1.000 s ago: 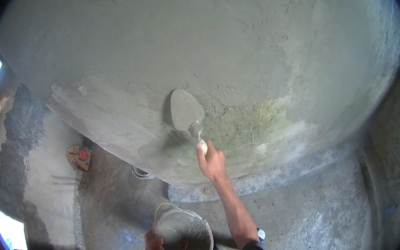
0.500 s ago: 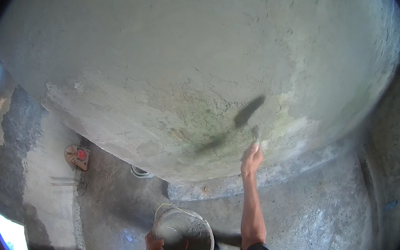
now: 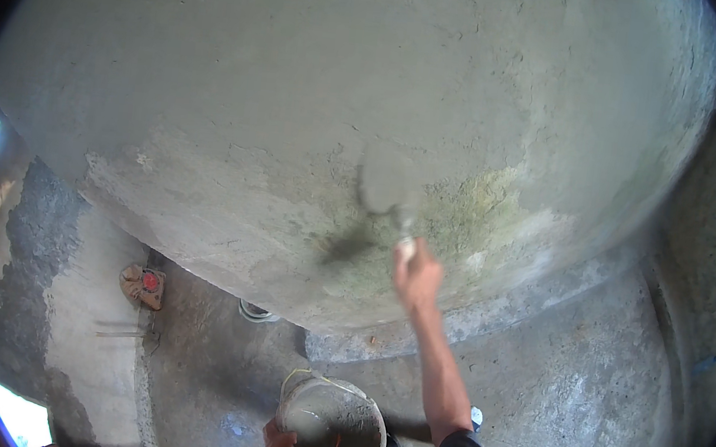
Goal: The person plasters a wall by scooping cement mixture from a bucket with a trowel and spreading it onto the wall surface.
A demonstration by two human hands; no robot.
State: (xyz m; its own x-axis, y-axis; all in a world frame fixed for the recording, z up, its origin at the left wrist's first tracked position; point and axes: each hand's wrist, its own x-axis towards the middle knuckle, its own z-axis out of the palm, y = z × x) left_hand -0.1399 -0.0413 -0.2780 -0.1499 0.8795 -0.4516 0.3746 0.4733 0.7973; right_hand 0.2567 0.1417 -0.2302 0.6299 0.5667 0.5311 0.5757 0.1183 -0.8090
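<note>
Right grip point(image 3: 419, 275) around one trowel point(image 3: 389, 185)

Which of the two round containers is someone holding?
The bucket at the bottom: the left hand grips it; the other container, partly hidden by the curved wall, shows no hand.

A trowel point(image 3: 390, 188), its broad rounded grey blade blurred, is being held against, or perhaps just off, a curved grey wall point(image 3: 302, 87) with greenish patches. Below, a round, pale-rimmed bucket point(image 3: 380, 418) is being held mouth up.
</note>
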